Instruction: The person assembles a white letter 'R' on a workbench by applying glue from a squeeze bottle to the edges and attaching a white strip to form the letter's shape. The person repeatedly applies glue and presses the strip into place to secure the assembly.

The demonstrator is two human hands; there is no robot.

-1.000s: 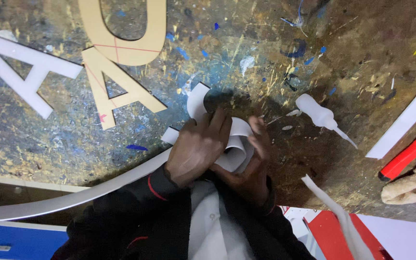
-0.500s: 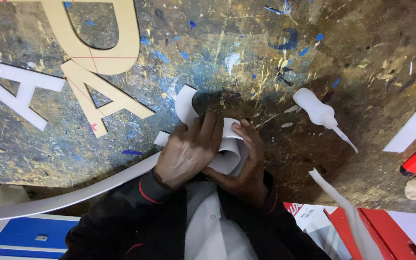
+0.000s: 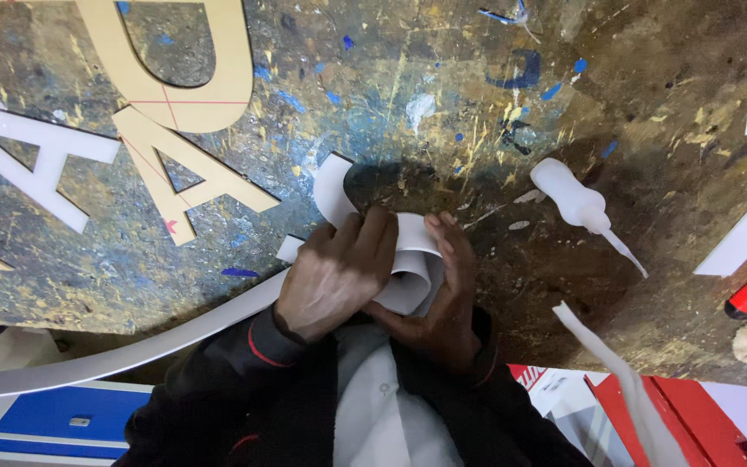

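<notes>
Hands at near table edge: left hand (image 3: 332,278) and right hand (image 3: 443,298) both clamped on white strip (image 3: 408,264), curled between them. Strip's free end arcs up onto paint-spattered table (image 3: 443,104). White squeeze bottle (image 3: 574,197) lies right. 2 tan cutout letters (image 3: 179,130) far left.

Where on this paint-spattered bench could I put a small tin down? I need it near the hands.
Bare bench lies between the tan cut-out letters and the white squeeze bottle. Another patch sits beyond the bottle, up right. It is crowded around both hands, which bend a white strip, and around the letters.
</notes>
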